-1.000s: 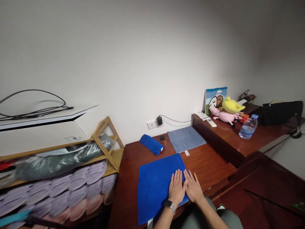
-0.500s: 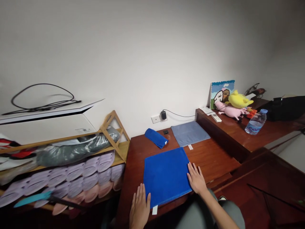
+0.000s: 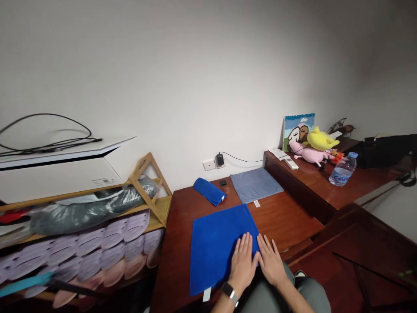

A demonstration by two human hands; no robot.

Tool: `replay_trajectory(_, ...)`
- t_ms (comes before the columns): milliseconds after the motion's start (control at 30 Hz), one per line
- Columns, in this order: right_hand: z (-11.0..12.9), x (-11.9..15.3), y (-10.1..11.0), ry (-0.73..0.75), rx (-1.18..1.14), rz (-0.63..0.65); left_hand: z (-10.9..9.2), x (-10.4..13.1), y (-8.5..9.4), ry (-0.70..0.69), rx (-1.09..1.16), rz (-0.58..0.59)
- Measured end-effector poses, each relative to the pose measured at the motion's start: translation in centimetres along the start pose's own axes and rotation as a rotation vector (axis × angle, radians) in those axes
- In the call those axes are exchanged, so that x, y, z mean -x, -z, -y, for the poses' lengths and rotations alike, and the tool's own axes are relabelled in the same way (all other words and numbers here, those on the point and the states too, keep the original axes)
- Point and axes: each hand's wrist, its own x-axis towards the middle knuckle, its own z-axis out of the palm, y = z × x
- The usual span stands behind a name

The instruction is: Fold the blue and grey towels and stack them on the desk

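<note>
A bright blue cloth [image 3: 213, 243] lies spread flat on the reddish-brown wooden desk [image 3: 177, 243], its white tag at the near left corner. My left hand [image 3: 243, 263] rests flat on the cloth's right part, fingers stretched out. Beside it, my right hand [image 3: 269, 261] lies flat across the cloth's right edge with fingers extended. The two thumbs are close together. Behind the cloth are a folded blue cloth [image 3: 209, 191] and a flat grey-blue cloth [image 3: 256, 184] with a white tag.
On the raised desk part at right are a water bottle [image 3: 343, 169], plush toys [image 3: 311, 154], a white remote [image 3: 291, 163] and a small picture [image 3: 298, 130]. A black charger [image 3: 220, 159] is plugged into the wall. At left stands a wooden rack [image 3: 151, 187] holding several lilac slippers [image 3: 112, 237].
My left hand has moved right, from the blue cloth's left edge onto its right part beside my right hand. The view has shifted slightly.
</note>
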Motion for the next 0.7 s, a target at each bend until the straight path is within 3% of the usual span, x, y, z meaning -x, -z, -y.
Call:
replay_trajectory(67,-0.1,0.0,0.0,0.006,0.003,0.009,-1.3,-1.6,-1.1,0.021,0.033,0.039)
replay_trajectory(167,-0.1,0.0,0.1,-0.010,0.008,0.028,0.3,-0.7,-2.5,0.079,0.006,0.024)
replay_trajectory(267,-0.1,0.0,0.1,-0.024,0.003,0.021,5.0,3.6,-2.8,0.185,-0.087,-0.056)
replay_trajectory(367,-0.1,-0.1,0.0,-0.031,0.015,0.006,10.2,9.1,-2.1,0.334,-0.188,-0.157)
replay_trajectory(467,-0.2,0.1,-0.4,-0.038,0.050,0.022,13.2,13.4,-1.2,0.401,-0.234,-0.235)
replay_trajectory(567,-0.2,0.2,-0.8,-0.044,0.089,0.023,13.6,15.0,-0.9,0.395,-0.236,-0.274)
replay_trajectory(700,0.3,-1.9,-0.1,-0.060,0.120,0.002,12.8,14.5,-0.8,0.378,-0.253,-0.350)
